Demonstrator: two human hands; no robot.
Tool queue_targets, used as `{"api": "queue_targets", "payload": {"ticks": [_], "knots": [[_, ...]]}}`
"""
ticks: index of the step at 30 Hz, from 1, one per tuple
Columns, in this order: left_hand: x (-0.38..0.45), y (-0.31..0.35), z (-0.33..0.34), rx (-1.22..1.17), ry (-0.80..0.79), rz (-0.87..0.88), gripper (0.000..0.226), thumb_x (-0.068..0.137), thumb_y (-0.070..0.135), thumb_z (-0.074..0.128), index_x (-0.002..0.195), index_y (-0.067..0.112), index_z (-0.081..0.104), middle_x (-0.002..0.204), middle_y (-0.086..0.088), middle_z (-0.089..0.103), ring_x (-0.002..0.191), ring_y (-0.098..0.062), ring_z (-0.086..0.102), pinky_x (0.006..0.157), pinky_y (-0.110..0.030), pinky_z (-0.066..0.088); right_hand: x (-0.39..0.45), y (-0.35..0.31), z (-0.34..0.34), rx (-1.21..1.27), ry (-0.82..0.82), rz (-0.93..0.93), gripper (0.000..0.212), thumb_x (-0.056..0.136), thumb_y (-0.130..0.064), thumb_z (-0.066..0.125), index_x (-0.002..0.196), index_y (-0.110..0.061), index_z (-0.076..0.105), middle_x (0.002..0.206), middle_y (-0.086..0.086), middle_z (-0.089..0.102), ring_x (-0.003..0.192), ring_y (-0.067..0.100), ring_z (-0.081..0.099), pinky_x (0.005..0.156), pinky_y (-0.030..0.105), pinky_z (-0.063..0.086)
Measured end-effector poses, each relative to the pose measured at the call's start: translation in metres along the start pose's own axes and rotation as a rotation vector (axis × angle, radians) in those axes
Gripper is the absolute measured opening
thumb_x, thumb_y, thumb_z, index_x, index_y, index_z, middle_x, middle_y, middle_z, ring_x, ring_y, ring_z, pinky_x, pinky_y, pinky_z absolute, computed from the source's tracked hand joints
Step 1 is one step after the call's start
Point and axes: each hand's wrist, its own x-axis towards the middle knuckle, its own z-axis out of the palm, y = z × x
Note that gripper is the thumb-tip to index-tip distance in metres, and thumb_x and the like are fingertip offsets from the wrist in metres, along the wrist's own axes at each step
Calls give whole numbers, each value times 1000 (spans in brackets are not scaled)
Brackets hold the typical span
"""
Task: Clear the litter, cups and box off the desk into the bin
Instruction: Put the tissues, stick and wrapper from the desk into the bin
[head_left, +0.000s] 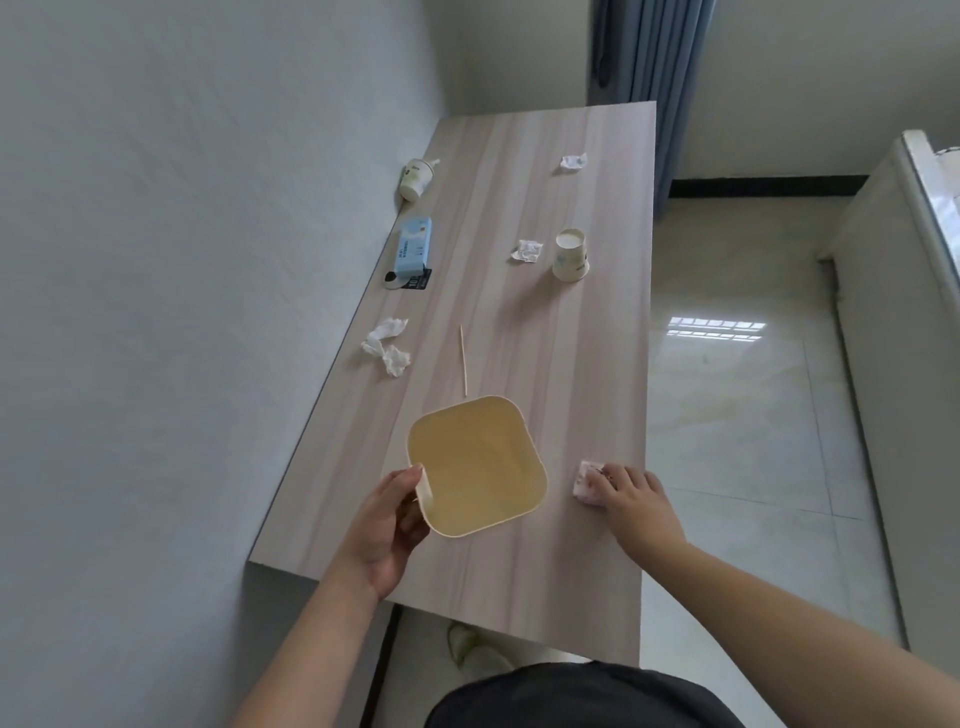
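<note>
Desk (571, 545) bearing: yellow bin (480, 467) near its front edge, rim gripped by left hand (384, 525); blue box (413, 245) by the wall; two cups (570, 254), one upturned; pink-white packet (587, 480) under the right hand's (636, 499) fingertips, not clenched; crumpled tissues (387, 345); stick (463, 359).

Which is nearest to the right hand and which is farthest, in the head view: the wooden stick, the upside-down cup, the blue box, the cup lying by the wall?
From the right hand:
1. Wooden stick, mid-desk, beyond the bin.
2. Upside-down cup, right side of the desk.
3. Blue box, left edge by the wall.
4. Cup lying by the wall, far left.
</note>
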Motion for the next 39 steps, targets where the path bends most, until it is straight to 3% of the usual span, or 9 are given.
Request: {"api": "queue_targets", "payload": {"ticks": [3,5,9,15,18,24,29,35,39], "knots": [[-4,-5,7,6,-10,-33,39,73,36,75,99,13,59,76,-6,51,68,-17,50,73,-34,51,-4,10,1,-22,12,-2,59,46,-3,80,100,-14,61,80,7,60,67,30,59,61,38,51],[-6,-10,13,4,-13,-30,40,72,38,76,98,13,59,76,-6,48,68,-17,48,73,-34,49,-6,10,-11,47,0,8,44,60,-5,78,100,-12,60,75,8,60,65,32,59,55,39,51],[-14,-18,28,-11,-21,-10,17,88,28,61,80,14,55,52,3,44,45,-9,43,59,-26,44,-7,5,-40,535,-104,281,10,94,-24,43,102,-19,48,85,6,63,75,27,58,61,33,45],[-23,-28,20,14,-6,14,20,87,29,64,90,10,56,51,4,50,44,-9,48,60,-29,43,-26,5,-86,1378,59,550,18,89,-9,52,102,-18,60,98,10,69,86,20,68,83,38,56],[-26,-30,12,28,-9,18,32,85,31,66,103,6,58,63,0,61,54,-11,59,61,-31,48,-41,4,-115,1542,140,544,24,88,-7,53,106,-18,63,104,13,69,92,23,68,86,38,56],[-32,-26,-3,106,-66,38,26,87,29,65,99,7,58,73,-6,60,62,-16,56,63,-32,47,-73,-54,-172,1127,200,317,21,87,-21,62,97,-40,62,90,-10,71,81,5,66,74,24,54],[-45,-27,-21,156,-118,63,31,87,28,65,100,1,57,63,-5,51,52,-13,46,59,-32,39,-95,-106,-190,762,131,74,18,85,-30,67,103,-33,64,87,-17,69,79,1,62,69,18,52],[-57,-43,-36,174,-209,18,56,73,45,74,104,1,57,80,-15,48,71,-26,45,64,-38,40,-103,-145,-179,429,75,-92,20,88,-34,62,107,-28,65,89,-13,60,80,8,53,67,23,45],[-59,-51,-36,195,-250,-3,57,68,46,74,102,4,57,72,-13,43,67,-26,40,59,-34,36,-118,-143,-172,363,-57,-59,24,89,-36,59,112,-28,65,102,-11,65,85,4,56,75,18,48]]}}
